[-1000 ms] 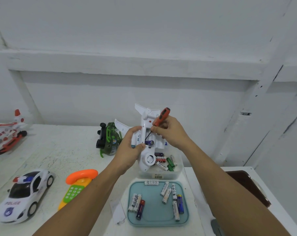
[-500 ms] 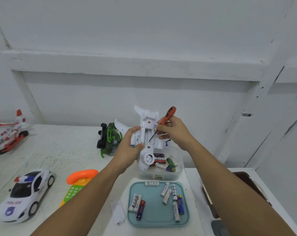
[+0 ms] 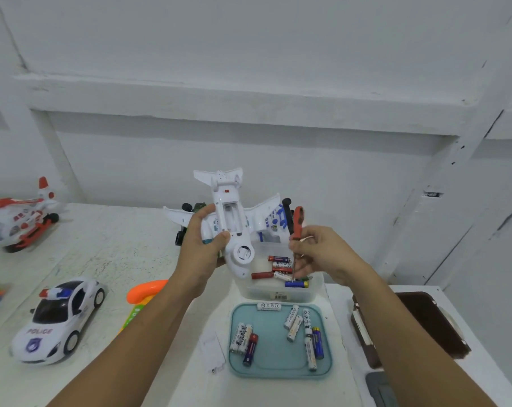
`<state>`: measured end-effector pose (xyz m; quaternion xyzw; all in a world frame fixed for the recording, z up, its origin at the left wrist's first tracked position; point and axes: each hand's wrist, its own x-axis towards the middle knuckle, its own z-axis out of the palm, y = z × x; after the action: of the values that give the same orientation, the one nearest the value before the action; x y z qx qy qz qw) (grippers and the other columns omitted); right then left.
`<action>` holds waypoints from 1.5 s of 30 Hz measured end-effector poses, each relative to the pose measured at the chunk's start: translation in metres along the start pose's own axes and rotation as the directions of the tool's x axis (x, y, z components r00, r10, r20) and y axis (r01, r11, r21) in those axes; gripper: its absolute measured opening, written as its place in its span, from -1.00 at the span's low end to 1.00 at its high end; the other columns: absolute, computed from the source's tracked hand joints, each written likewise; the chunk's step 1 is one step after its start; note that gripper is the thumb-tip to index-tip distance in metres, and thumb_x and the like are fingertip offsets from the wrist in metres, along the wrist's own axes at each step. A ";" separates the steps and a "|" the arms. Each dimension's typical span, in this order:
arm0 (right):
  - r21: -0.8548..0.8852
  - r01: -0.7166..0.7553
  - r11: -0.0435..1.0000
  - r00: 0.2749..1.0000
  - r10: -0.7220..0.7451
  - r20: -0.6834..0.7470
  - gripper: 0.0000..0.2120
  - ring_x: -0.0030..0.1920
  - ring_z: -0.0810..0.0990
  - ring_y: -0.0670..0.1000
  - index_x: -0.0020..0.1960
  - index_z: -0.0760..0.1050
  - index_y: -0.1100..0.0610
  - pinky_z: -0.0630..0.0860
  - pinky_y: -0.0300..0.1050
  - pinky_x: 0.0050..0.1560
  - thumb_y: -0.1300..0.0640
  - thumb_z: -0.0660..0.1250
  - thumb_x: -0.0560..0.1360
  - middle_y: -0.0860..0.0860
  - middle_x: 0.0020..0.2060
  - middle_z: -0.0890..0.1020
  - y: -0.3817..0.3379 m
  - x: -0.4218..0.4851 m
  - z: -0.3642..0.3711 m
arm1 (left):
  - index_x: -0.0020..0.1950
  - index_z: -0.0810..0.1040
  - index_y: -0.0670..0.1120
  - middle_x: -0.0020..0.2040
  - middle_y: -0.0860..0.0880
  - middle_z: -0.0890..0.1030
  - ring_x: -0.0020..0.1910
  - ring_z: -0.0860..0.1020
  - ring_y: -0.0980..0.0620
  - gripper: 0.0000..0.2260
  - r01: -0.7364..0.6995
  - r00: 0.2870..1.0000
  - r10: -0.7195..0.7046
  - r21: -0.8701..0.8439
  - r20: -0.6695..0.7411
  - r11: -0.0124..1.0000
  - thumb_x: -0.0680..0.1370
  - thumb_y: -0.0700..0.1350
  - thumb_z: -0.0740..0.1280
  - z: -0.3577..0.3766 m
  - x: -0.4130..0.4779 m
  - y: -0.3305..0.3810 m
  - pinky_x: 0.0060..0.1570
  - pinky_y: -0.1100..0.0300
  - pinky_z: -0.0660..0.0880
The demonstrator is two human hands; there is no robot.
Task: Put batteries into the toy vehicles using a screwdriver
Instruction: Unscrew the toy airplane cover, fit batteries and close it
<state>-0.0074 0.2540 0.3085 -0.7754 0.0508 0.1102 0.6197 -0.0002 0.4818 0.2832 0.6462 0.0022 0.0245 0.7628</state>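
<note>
Above the surface (image 3: pixel 116 259), the left hand (image 3: pixel 203 248) has its grip wrapped round the body of the white toy plane (image 3: pixel 240 254), thumb on the belly, holding it underside-up with the tail away from the person. Its battery bay (image 3: pixel 230 215) is uncovered. Just right of that grip, apart from the plane, the right hand (image 3: pixel 322 254) pinches the red-handled screwdriver (image 3: pixel 297 221) in a closed grip, with the handle up and the tip pointing down into the clear tub (image 3: pixel 281 293) of batteries (image 3: pixel 279 259) right below. Nearer the person than both grips lies a teal tray (image 3: pixel 278 368) with loose batteries (image 3: pixel 294 327), a small white cover (image 3: pixel 212 352) beside its left edge. Well left of the left grip stand a police car (image 3: pixel 59 318) and a helicopter (image 3: pixel 19 221).
</note>
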 end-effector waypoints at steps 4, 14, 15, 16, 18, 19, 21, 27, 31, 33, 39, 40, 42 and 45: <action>-0.086 -0.052 0.995 0.991 0.062 0.117 -0.86 -0.48 0.59 0.09 0.03 0.50 0.33 0.63 -0.04 -0.43 0.33 0.39 0.50 0.19 -0.42 0.58 0.009 -0.012 0.034 | 0.36 0.39 0.07 0.19 -0.11 0.61 -0.02 0.65 -0.11 -0.60 -0.020 0.999 0.018 -0.055 -0.037 0.998 0.61 -0.31 0.27 -0.020 -0.010 0.013 -0.22 0.09 0.65; -0.488 -0.077 0.869 0.989 0.127 0.071 -0.92 -0.51 0.60 0.12 -0.11 0.48 0.34 0.63 0.03 -0.36 0.32 0.35 0.49 0.24 -0.38 0.61 0.027 -0.014 0.151 | 0.33 0.41 0.12 0.19 -0.08 0.64 -0.02 0.68 -0.07 -0.60 -0.034 0.999 0.031 -0.061 -0.041 0.998 0.61 -0.30 0.28 -0.071 -0.039 0.030 -0.11 -0.06 0.65; -0.540 -0.070 0.839 0.994 0.104 0.032 -0.93 -0.45 0.62 0.15 -0.12 0.44 0.29 0.62 0.04 -0.36 0.33 0.33 0.48 0.23 -0.35 0.60 0.027 -0.009 0.160 | 0.32 0.42 0.13 0.18 -0.07 0.64 -0.03 0.68 -0.06 -0.60 -0.033 0.999 0.030 -0.070 -0.041 0.997 0.61 -0.30 0.28 -0.076 -0.042 0.031 -0.10 -0.07 0.65; -0.619 -0.049 0.784 0.998 0.059 -0.005 -0.90 -0.34 0.64 0.18 -0.11 0.40 0.23 0.60 0.01 -0.36 0.33 0.32 0.48 0.20 -0.30 0.59 0.029 -0.004 0.167 | 0.31 0.42 0.12 0.18 -0.07 0.64 -0.03 0.68 -0.05 -0.60 -0.031 0.999 0.028 -0.080 -0.038 0.996 0.60 -0.30 0.28 -0.080 -0.044 0.032 -0.12 -0.06 0.65; -0.773 -0.015 0.634 0.998 -0.039 -0.051 -0.85 -0.10 0.62 0.16 -0.01 0.36 0.19 0.42 -0.07 -0.31 0.32 0.31 0.49 0.16 -0.12 0.60 0.032 0.006 0.181 | 0.31 0.43 0.11 0.20 -0.08 0.63 0.01 0.67 -0.08 -0.60 -0.024 0.999 0.022 -0.104 -0.026 0.994 0.59 -0.30 0.29 -0.088 -0.048 0.034 -0.18 0.01 0.66; -0.804 -0.018 0.594 0.995 -0.073 -0.075 -0.81 -0.02 0.61 0.15 0.08 0.37 0.21 0.37 -0.11 -0.25 0.33 0.29 0.49 0.16 -0.03 0.60 0.033 0.009 0.186 | 0.30 0.44 0.11 0.20 -0.09 0.62 0.04 0.67 -0.10 -0.61 -0.022 1.000 0.020 -0.113 -0.019 0.993 0.59 -0.30 0.30 -0.091 -0.050 0.035 -0.19 0.04 0.66; -0.835 -0.033 0.549 0.988 -0.111 -0.111 -0.75 0.03 0.60 0.13 0.17 0.39 0.24 0.36 -0.13 -0.18 0.37 0.24 0.50 0.17 0.05 0.60 0.037 0.013 0.192 | 0.26 0.45 0.14 0.21 -0.09 0.62 0.06 0.66 -0.12 -0.62 -0.023 1.000 0.022 -0.110 -0.006 0.994 0.59 -0.31 0.30 -0.098 -0.052 0.036 -0.19 0.04 0.66; -0.881 -0.098 0.463 0.968 -0.160 -0.192 -0.75 -0.01 0.61 0.11 0.20 0.37 0.22 0.36 -0.14 -0.21 0.36 0.21 0.54 0.13 0.02 0.60 0.039 0.009 0.202 | 0.21 0.45 0.21 0.17 -0.01 0.62 -0.03 0.69 0.01 -0.60 -0.005 0.999 0.008 -0.066 0.044 0.998 0.60 -0.30 0.28 -0.109 -0.060 0.036 -0.13 0.00 0.67; -0.854 -0.079 0.515 0.968 -0.166 -0.189 -0.83 -0.06 0.61 0.15 0.14 0.41 0.22 0.37 -0.09 -0.23 0.30 0.21 0.55 0.15 -0.03 0.62 0.036 -0.002 0.195 | 0.24 0.45 0.21 0.18 -0.03 0.62 -0.03 0.69 0.00 -0.60 0.021 0.997 -0.016 -0.063 0.081 0.998 0.60 -0.29 0.29 -0.110 -0.065 0.031 -0.10 -0.01 0.66; -0.765 -0.075 0.640 0.961 -0.158 -0.227 -0.87 -0.06 0.61 0.16 0.07 0.48 0.24 0.48 -0.06 -0.15 0.22 0.27 0.55 0.15 -0.07 0.62 0.029 -0.013 0.185 | 0.22 0.45 0.22 0.17 -0.01 0.62 -0.04 0.69 0.03 -0.59 0.029 0.995 -0.023 -0.067 0.100 0.997 0.60 -0.30 0.29 -0.111 -0.067 0.030 -0.12 0.04 0.66; -0.596 -0.198 0.778 0.931 -0.041 -0.363 -0.92 -0.25 0.65 0.14 -0.19 0.51 0.16 0.59 -0.03 -0.26 0.24 0.36 0.48 0.11 -0.25 0.63 0.026 -0.053 0.132 | 0.21 0.44 0.26 0.16 0.06 0.63 -0.01 0.69 0.05 -0.60 0.047 0.987 -0.039 -0.045 0.157 0.998 0.61 -0.28 0.28 -0.108 -0.074 0.027 -0.10 0.06 0.66; -0.585 -0.229 0.778 0.931 -0.001 -0.365 -0.95 -0.29 0.65 0.13 -0.16 0.54 0.19 0.55 -0.11 -0.38 0.24 0.36 0.48 0.13 -0.25 0.63 0.029 -0.060 0.125 | 0.21 0.44 0.24 0.15 0.08 0.63 -0.03 0.69 0.07 -0.60 0.049 0.985 -0.040 -0.047 0.167 0.998 0.61 -0.28 0.28 -0.106 -0.076 0.026 -0.11 0.08 0.66; -0.569 -0.282 0.773 0.932 0.082 -0.352 -0.96 -0.38 0.60 0.07 -0.11 0.57 0.19 0.44 -0.23 -0.50 0.24 0.34 0.49 0.13 -0.25 0.63 0.034 -0.071 0.116 | 0.25 0.43 0.21 0.12 0.12 0.64 -0.07 0.69 0.12 -0.59 0.051 0.982 -0.041 -0.053 0.183 0.997 0.61 -0.30 0.27 -0.102 -0.079 0.024 -0.15 0.13 0.66; -0.567 -0.294 0.769 0.945 0.145 -0.294 -0.87 -0.35 0.57 0.01 0.04 0.58 0.14 0.45 -0.23 -0.48 0.19 0.37 0.50 0.05 -0.21 0.61 0.048 -0.076 0.119 | 0.31 0.42 0.16 0.09 0.18 0.65 -0.08 0.68 0.17 -0.59 0.048 0.980 -0.037 -0.053 0.198 0.997 0.61 -0.31 0.27 -0.096 -0.082 0.021 -0.21 0.21 0.63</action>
<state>-0.1046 0.3548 0.2562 -0.9280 0.1761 0.1011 0.3124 -0.0863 0.5765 0.2861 0.6231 -0.0601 -0.0558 0.7778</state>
